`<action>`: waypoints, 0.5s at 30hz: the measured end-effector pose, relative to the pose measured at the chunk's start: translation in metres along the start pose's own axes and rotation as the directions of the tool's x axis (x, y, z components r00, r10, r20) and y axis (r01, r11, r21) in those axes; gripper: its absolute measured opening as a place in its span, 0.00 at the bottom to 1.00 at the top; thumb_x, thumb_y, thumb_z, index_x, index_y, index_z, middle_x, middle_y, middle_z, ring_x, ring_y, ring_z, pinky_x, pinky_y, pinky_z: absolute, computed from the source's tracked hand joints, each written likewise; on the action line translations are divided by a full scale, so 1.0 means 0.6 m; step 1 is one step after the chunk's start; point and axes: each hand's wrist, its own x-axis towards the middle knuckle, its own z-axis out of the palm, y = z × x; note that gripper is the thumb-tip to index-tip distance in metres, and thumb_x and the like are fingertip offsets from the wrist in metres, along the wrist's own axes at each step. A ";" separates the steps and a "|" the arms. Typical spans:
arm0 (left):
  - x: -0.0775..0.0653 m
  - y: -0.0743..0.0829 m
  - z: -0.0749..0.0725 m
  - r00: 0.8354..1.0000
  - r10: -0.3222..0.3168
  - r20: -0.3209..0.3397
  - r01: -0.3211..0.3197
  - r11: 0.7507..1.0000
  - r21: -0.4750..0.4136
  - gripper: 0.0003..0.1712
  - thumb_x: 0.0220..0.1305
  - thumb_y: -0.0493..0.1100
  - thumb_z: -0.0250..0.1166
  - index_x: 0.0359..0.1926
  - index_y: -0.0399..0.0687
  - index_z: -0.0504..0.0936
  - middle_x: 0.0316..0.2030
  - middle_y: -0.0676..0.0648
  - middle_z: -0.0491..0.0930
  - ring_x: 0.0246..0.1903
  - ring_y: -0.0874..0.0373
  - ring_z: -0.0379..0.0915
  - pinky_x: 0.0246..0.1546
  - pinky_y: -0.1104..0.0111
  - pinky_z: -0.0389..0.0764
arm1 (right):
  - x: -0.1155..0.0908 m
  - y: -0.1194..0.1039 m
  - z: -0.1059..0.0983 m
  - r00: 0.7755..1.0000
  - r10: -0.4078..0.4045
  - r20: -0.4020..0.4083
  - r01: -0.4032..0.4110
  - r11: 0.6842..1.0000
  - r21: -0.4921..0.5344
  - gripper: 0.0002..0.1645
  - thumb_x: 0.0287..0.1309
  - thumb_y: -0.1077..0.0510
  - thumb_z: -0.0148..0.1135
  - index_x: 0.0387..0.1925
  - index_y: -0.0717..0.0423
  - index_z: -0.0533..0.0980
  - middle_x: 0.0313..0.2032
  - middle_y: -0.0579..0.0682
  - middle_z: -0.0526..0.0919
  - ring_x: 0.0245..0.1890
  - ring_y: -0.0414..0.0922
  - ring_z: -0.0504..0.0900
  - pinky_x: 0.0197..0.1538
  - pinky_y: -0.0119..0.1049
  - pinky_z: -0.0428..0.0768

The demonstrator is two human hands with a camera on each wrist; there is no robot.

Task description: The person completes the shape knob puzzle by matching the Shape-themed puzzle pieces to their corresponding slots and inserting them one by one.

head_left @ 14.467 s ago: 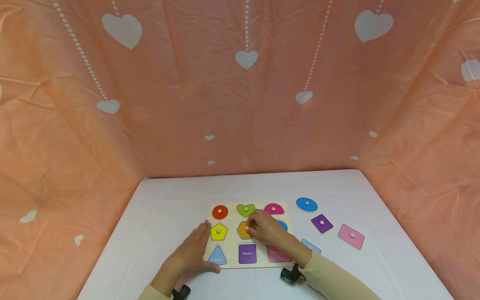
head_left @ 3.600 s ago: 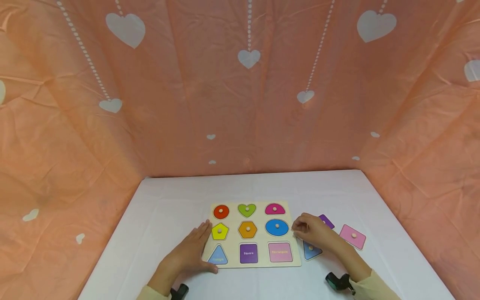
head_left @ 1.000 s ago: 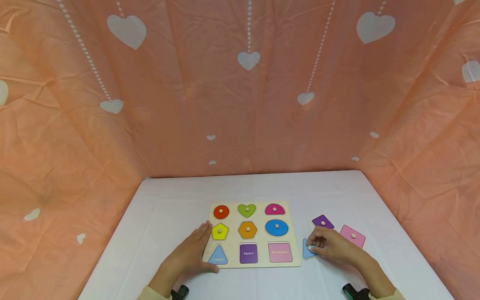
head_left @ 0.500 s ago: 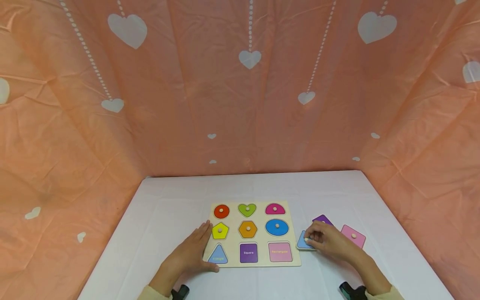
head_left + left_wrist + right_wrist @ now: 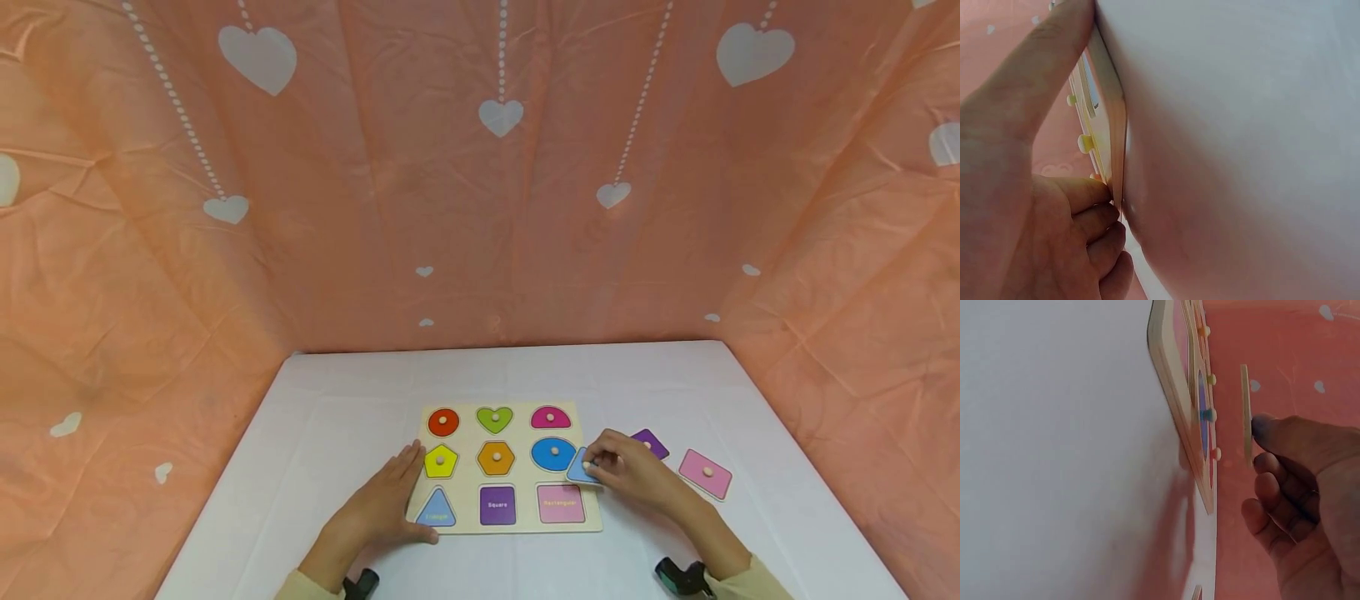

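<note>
The wooden shape puzzle board (image 5: 522, 492) lies flat on the table. My left hand (image 5: 378, 500) rests at its left edge with extended fingers, the thumb by the lower corner. By its small knob, my right hand (image 5: 637, 471) pinches the blue triangle piece (image 5: 579, 472) over the board's right side, near the blue oval (image 5: 553, 454). In the right wrist view the triangle piece (image 5: 1245, 412) appears edge-on, raised off the board. Knobbed pieces sit in the top and middle rows. In the bottom row, the triangle (image 5: 437, 508), square (image 5: 497, 506) and rectangle (image 5: 560, 504) recesses show printed labels.
Right of the board lie a purple square piece (image 5: 652, 443), partly behind my right hand, and a pink rectangle piece (image 5: 705, 474). A white cloth covers the table (image 5: 360, 400). Behind it hangs a peach curtain (image 5: 450, 208) with white hearts.
My right hand took hold of the blue triangle piece on the table, lifted it and carried it left over the board. Earlier, the blue oval went into its recess. My left hand stays put.
</note>
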 end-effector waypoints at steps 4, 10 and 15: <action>-0.001 0.002 -0.001 1.000 -0.001 0.000 0.001 1.000 -0.003 0.78 0.43 0.66 0.87 0.84 0.36 0.56 0.85 0.38 0.50 0.84 0.41 0.47 0.82 0.45 0.57 | 0.013 -0.008 0.009 1.000 -0.010 -0.013 0.010 1.000 0.005 0.10 0.62 0.66 0.77 0.42 0.52 0.84 0.37 0.40 0.81 0.37 0.35 0.78 0.40 0.27 0.83; 0.000 0.001 0.000 1.000 -0.007 0.004 0.007 1.000 0.003 0.77 0.43 0.67 0.86 0.84 0.37 0.56 0.85 0.39 0.50 0.84 0.42 0.47 0.82 0.46 0.57 | 0.032 -0.023 0.019 1.000 0.016 -0.007 -0.015 1.000 0.013 0.09 0.64 0.64 0.76 0.43 0.51 0.84 0.38 0.39 0.81 0.38 0.35 0.78 0.42 0.26 0.83; 0.001 0.000 0.000 1.000 -0.009 0.003 0.009 1.000 0.007 0.78 0.42 0.67 0.87 0.84 0.36 0.56 0.85 0.38 0.50 0.84 0.42 0.47 0.82 0.46 0.57 | 0.046 -0.035 0.027 0.997 0.080 0.018 -0.080 0.997 0.017 0.09 0.65 0.62 0.76 0.44 0.51 0.85 0.39 0.39 0.80 0.40 0.37 0.78 0.44 0.27 0.84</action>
